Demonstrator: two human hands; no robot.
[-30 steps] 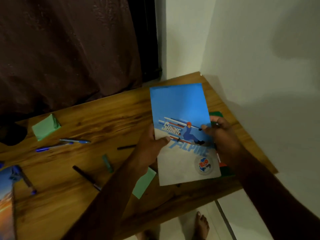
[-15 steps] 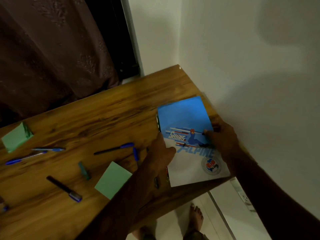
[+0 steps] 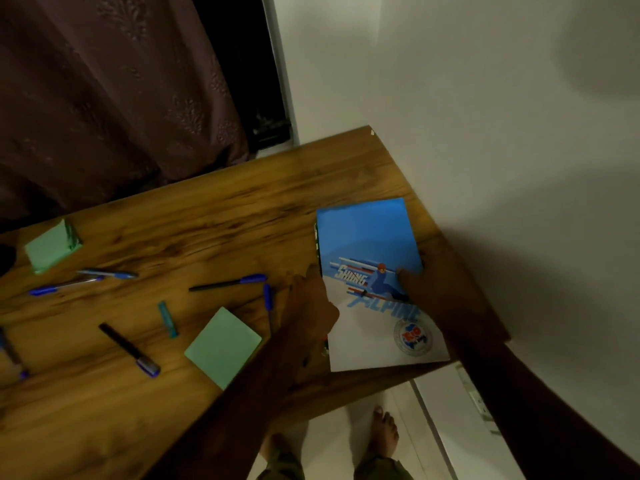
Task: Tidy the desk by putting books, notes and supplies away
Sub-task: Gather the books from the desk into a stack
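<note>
A blue and white skiing notebook [image 3: 367, 244] lies flat near the right end of the wooden desk [image 3: 194, 216], on top of another book whose green edge shows at its left side. My left hand [image 3: 311, 306] grips the notebook's left edge. My right hand [image 3: 436, 292] holds its right edge, thumb on the cover. A green sticky-note pad [image 3: 221, 344] lies just left of my left forearm. A second green pad [image 3: 52, 245] sits at the far left. Several pens are scattered between them, among them a blue-capped pen [image 3: 228, 283] and a black marker [image 3: 128, 349].
A white wall runs along the desk's right edge, with a wall socket [image 3: 476, 396] below. A dark curtain [image 3: 104, 91] hangs behind the desk. A teal pen cap [image 3: 168, 318] lies mid-desk. My bare feet [image 3: 381, 427] stand on the pale floor under the front edge.
Both hands have lowered the skiing notebook from a raised, tilted position onto the stack at the desk's right end. The view has shifted left relative to the desk.
</note>
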